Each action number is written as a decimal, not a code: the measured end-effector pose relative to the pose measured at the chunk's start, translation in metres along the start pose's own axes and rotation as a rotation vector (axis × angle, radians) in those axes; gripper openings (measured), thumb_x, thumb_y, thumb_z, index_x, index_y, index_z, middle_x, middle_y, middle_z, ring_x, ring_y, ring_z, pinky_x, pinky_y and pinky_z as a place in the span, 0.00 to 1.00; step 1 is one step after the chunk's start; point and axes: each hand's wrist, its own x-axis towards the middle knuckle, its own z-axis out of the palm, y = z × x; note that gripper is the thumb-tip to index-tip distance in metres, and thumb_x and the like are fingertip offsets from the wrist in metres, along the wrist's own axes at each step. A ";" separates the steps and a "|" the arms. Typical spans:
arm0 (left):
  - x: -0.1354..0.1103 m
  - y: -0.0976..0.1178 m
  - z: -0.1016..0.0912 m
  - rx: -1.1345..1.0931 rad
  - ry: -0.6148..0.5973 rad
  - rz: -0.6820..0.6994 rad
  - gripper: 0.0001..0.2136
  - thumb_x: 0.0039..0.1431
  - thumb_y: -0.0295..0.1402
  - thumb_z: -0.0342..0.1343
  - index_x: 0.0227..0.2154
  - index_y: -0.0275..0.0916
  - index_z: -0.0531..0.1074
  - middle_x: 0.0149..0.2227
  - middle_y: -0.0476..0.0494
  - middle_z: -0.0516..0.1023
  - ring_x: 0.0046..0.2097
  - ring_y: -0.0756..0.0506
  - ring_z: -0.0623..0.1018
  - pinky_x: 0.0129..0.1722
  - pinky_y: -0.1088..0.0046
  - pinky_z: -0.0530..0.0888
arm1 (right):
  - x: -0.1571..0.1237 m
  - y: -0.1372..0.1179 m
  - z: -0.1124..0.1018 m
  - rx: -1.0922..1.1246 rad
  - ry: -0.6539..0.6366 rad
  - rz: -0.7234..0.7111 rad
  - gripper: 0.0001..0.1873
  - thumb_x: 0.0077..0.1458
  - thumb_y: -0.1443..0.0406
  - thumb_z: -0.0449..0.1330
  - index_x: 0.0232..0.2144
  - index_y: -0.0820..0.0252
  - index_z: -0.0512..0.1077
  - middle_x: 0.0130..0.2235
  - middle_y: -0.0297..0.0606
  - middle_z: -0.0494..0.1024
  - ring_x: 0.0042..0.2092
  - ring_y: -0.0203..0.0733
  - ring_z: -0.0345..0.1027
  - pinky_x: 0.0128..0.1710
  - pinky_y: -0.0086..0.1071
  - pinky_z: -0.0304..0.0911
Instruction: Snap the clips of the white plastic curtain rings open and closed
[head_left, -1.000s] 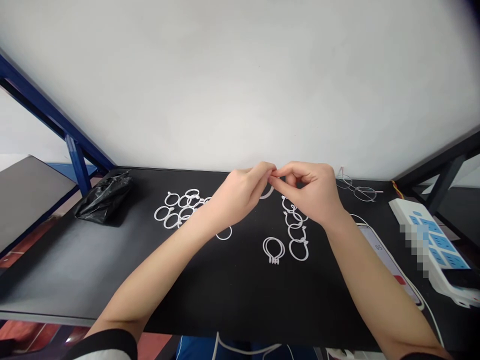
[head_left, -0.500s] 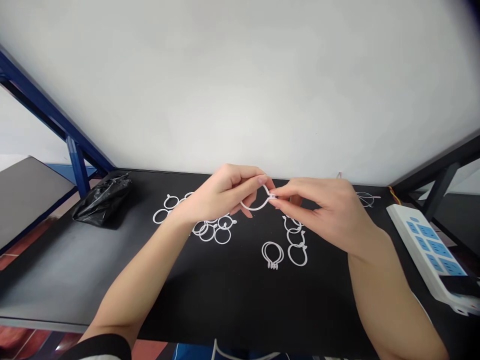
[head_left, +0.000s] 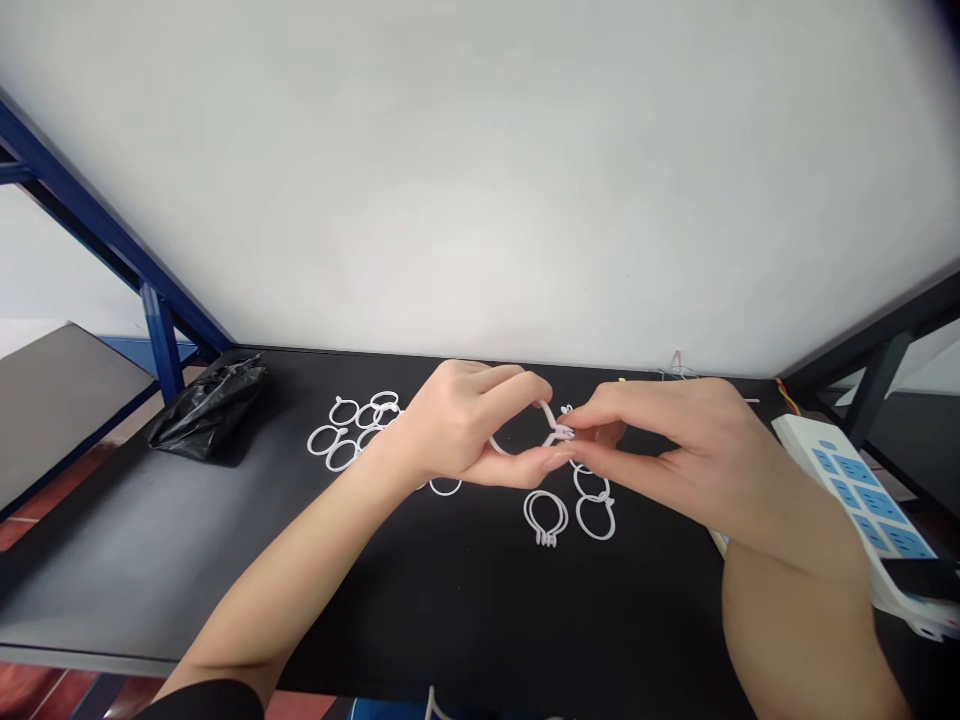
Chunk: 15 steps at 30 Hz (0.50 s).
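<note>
Between my two hands, above the black table, is a white plastic ring clip (head_left: 550, 413) with a small clasp on its right side. My left hand (head_left: 476, 420) grips the ring's left part, fingers over the top and thumb along the lower edge. My right hand (head_left: 667, 440) pinches the clasp between thumb and forefinger. Whether the clasp is fastened I cannot tell. Below the hands lie nested white ring clips (head_left: 528, 512), their clasps toward me. Just right of these, a row of loose ring clips (head_left: 613, 522) runs back, partly hidden by my right hand.
Several more white ring clips (head_left: 310, 441) lie scattered behind my left forearm on the black table (head_left: 420, 600). A crumpled black plastic bag (head_left: 210, 408) sits at the left. A white power strip (head_left: 810, 440) with blue sockets lies at the right. Behind rises a pale wall (head_left: 480, 200).
Both hands have come lower and slightly right with the ring clip. My left thumb has shifted from the ring's upper side to its lower edge, near the clasp.
</note>
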 end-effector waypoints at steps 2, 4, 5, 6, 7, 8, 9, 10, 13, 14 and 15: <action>0.000 0.002 -0.001 -0.002 -0.001 0.008 0.18 0.65 0.44 0.41 0.27 0.38 0.66 0.15 0.55 0.62 0.17 0.55 0.58 0.15 0.78 0.58 | -0.002 0.001 -0.002 0.009 -0.045 0.027 0.09 0.59 0.58 0.60 0.36 0.56 0.74 0.26 0.31 0.76 0.25 0.34 0.69 0.26 0.28 0.63; 0.001 0.003 -0.002 -0.006 0.001 0.007 0.18 0.65 0.43 0.40 0.27 0.38 0.66 0.15 0.55 0.62 0.16 0.54 0.58 0.15 0.77 0.58 | -0.005 0.001 -0.004 -0.009 -0.077 0.041 0.10 0.59 0.56 0.60 0.37 0.56 0.73 0.24 0.30 0.76 0.24 0.34 0.68 0.25 0.28 0.61; 0.001 0.004 -0.002 -0.009 0.002 0.006 0.17 0.65 0.43 0.40 0.27 0.38 0.66 0.15 0.55 0.62 0.16 0.54 0.58 0.15 0.77 0.57 | -0.006 0.001 -0.005 -0.026 -0.088 0.040 0.10 0.59 0.56 0.59 0.37 0.56 0.73 0.23 0.30 0.75 0.23 0.34 0.67 0.24 0.28 0.60; 0.001 0.004 -0.003 -0.012 0.002 0.005 0.17 0.65 0.43 0.41 0.27 0.38 0.66 0.15 0.55 0.62 0.16 0.54 0.58 0.15 0.77 0.57 | -0.007 -0.001 -0.005 -0.045 -0.096 0.036 0.10 0.60 0.57 0.58 0.36 0.56 0.73 0.23 0.29 0.74 0.22 0.33 0.66 0.23 0.28 0.59; 0.001 0.005 -0.003 -0.012 0.000 0.005 0.17 0.65 0.43 0.41 0.27 0.38 0.66 0.15 0.55 0.61 0.16 0.54 0.57 0.15 0.77 0.57 | -0.007 -0.003 -0.005 -0.066 -0.101 0.029 0.10 0.61 0.57 0.57 0.35 0.56 0.73 0.22 0.29 0.73 0.21 0.33 0.64 0.22 0.28 0.57; 0.001 0.005 -0.003 -0.010 -0.003 0.005 0.17 0.65 0.43 0.41 0.27 0.38 0.66 0.15 0.55 0.61 0.16 0.54 0.57 0.15 0.77 0.57 | -0.007 -0.005 -0.005 -0.087 -0.108 0.025 0.10 0.62 0.58 0.56 0.35 0.56 0.73 0.21 0.29 0.73 0.21 0.32 0.63 0.22 0.28 0.55; 0.001 0.006 -0.003 -0.004 -0.006 0.006 0.17 0.65 0.43 0.40 0.26 0.38 0.66 0.14 0.55 0.61 0.16 0.54 0.57 0.15 0.77 0.57 | -0.007 -0.007 -0.004 -0.108 -0.115 0.021 0.10 0.63 0.58 0.55 0.34 0.55 0.73 0.21 0.29 0.72 0.20 0.32 0.62 0.21 0.28 0.54; 0.001 0.006 -0.004 0.001 -0.010 0.007 0.17 0.65 0.43 0.40 0.26 0.38 0.66 0.15 0.55 0.61 0.16 0.54 0.57 0.15 0.77 0.57 | -0.006 -0.009 -0.004 -0.128 -0.120 0.016 0.11 0.64 0.59 0.54 0.34 0.55 0.73 0.21 0.29 0.71 0.20 0.32 0.61 0.21 0.28 0.52; 0.002 0.007 -0.005 0.003 -0.019 0.008 0.17 0.65 0.42 0.39 0.26 0.39 0.65 0.15 0.55 0.61 0.16 0.54 0.57 0.15 0.76 0.57 | -0.006 -0.014 -0.002 -0.172 -0.123 -0.002 0.12 0.65 0.61 0.52 0.33 0.55 0.72 0.21 0.29 0.71 0.20 0.32 0.61 0.21 0.29 0.51; 0.002 0.008 -0.005 -0.004 -0.016 0.011 0.17 0.65 0.41 0.39 0.27 0.39 0.65 0.15 0.55 0.61 0.16 0.54 0.58 0.15 0.76 0.57 | -0.007 -0.014 -0.002 -0.175 -0.115 -0.018 0.12 0.65 0.61 0.52 0.32 0.55 0.72 0.22 0.30 0.71 0.21 0.32 0.61 0.21 0.29 0.52; 0.003 0.008 -0.005 -0.012 -0.012 0.016 0.17 0.65 0.41 0.39 0.27 0.39 0.65 0.15 0.55 0.61 0.16 0.54 0.58 0.15 0.76 0.57 | -0.007 -0.014 -0.001 -0.175 -0.104 -0.035 0.13 0.65 0.61 0.51 0.32 0.55 0.73 0.22 0.30 0.72 0.21 0.33 0.62 0.21 0.29 0.52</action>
